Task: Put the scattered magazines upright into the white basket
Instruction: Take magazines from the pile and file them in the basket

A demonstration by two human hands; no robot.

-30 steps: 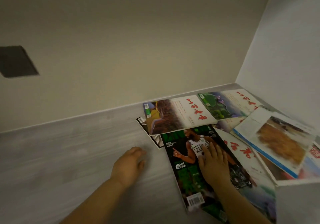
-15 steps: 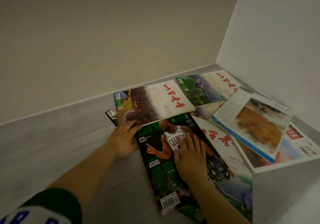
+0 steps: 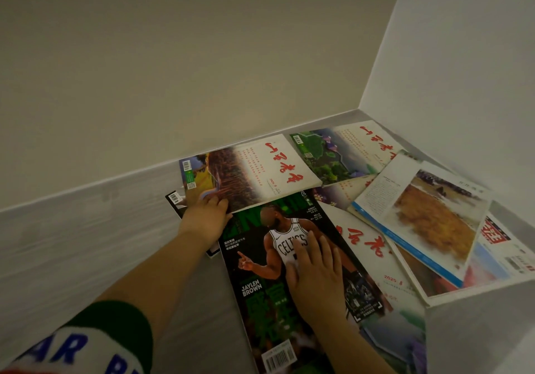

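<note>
1. The right hand (image 3: 315,275) lies flat with its fingers straight and slightly spread on the cover of the basketball magazine (image 3: 254,281). It grips nothing. In my judgement it is pinning this magazine so the pile does not slide while the other hand works.
2. The left hand (image 3: 207,217) reaches forward to the near corner of the field-cover magazine (image 3: 249,177), and its fingertips meet that edge. Whether they pinch the corner or only touch it, I cannot tell. The reach suggests this magazine is the one about to be lifted.
3. Under the right hand, the basketball magazine's long axis runs away from the person and leans a little left. Its masthead is at the far end and its barcode at the near end.
4. Beyond both hands, the field-cover magazine lies flat with its long axis crosswise. Its barcode end is by the left hand, and it overlaps the basketball magazine's top edge.
5. A black magazine (image 3: 173,200) pokes out from beneath the left hand.
6. To the right of the right hand lie a white red-lettered magazine (image 3: 362,243) and an open magazine (image 3: 419,214). Farther off lies a green landscape magazine (image 3: 333,153).
7. All the magazines lie flat, and none stands upright yet.
8. Near the right forearm is a white panel (image 3: 477,330). It may be the basket, but I cannot confirm that.
</note>
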